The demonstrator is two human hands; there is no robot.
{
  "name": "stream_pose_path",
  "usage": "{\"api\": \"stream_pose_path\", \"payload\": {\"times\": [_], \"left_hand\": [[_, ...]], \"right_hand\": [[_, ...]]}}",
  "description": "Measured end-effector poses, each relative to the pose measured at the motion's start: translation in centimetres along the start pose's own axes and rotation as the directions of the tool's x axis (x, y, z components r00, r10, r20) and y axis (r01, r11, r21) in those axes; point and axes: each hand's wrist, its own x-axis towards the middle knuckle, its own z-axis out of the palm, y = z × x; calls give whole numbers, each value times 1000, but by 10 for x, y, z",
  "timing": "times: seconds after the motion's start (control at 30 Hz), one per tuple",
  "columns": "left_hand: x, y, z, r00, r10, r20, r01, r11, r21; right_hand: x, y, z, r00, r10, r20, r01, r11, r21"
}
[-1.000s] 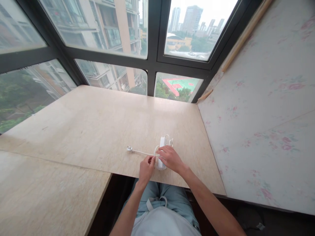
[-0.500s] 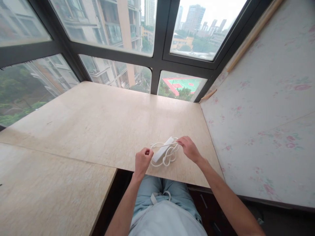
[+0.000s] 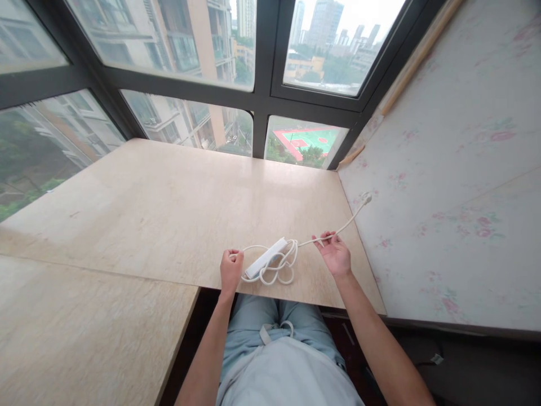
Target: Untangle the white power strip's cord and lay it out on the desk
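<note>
A white power strip (image 3: 265, 258) lies slanted on the pale ledge, its white cord (image 3: 291, 259) looped loosely over and beside it. On the strip's left, my left hand (image 3: 232, 270) is closed around a length of that cord. My right hand (image 3: 335, 256), palm turned up, has the cord across its partly curled fingers and holds it loosely. Beyond those fingers the cord rises to the right and ends in a white plug (image 3: 366, 197), which appears in front of the wall. The grip inside my left fist is hidden.
The marble-patterned ledge (image 3: 177, 197) runs to dark-framed windows (image 3: 262, 67) at the back. A floral-papered wall (image 3: 448, 186) borders it on the right. Another ledge section (image 3: 84, 327) extends at the left, with a dark gap by my legs.
My right hand has turned palm up and shifted right, drawing out the cord's plug end, which now extends to the right. My left hand keeps its grip and appears slightly further left.
</note>
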Motion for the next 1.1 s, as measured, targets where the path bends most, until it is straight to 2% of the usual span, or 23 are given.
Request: {"api": "stream_pose_path", "payload": {"times": [0.07,0.13,0.2,0.27,0.33,0.43,0.53,0.6,0.67,0.73,0.8,0.9,0.97,1.03,1.1], "left_hand": [[2,2,-5,996,84,9,-84,984,159],[2,10,-8,974,228,5,-222,940,261],[-1,21,-5,915,402,6,-387,876,286],[-5,33,3,855,512,84,-513,811,281],[-7,44,14,832,494,253,-552,784,284],[-7,52,32,810,328,487,-531,763,369],[-4,52,43,816,256,518,-508,745,432],[0,49,44,828,260,496,-478,790,383],[4,49,41,810,249,531,-421,877,230],[5,52,35,771,226,596,-281,960,-1],[5,59,28,756,190,626,-86,977,-193],[6,76,15,793,101,601,146,926,-348],[9,89,5,807,49,588,268,857,-439],[15,101,-6,827,34,561,346,755,-557],[22,108,-17,871,39,490,355,640,-681]], "right_hand": [[4,5,4,1000,13,-7,-13,1000,7],[8,8,8,1000,26,-15,-26,1000,-3],[11,10,10,999,38,-24,-38,999,-3],[12,11,11,998,45,-34,-45,999,6],[11,10,12,998,52,-42,-51,999,8],[9,6,11,996,77,-34,-78,997,-22],[4,0,9,992,127,-9,-128,987,-96],[0,-2,6,985,172,3,-170,974,-150],[-5,-3,5,978,210,5,-205,962,-181],[-8,-2,5,974,228,3,-223,956,-192],[-10,2,6,971,238,5,-233,953,-196],[-10,10,9,968,250,11,-243,949,-200],[-7,14,10,971,237,18,-228,951,-208],[-4,17,9,978,207,16,-199,957,-213],[1,17,8,984,177,2,-173,964,-203]]}}
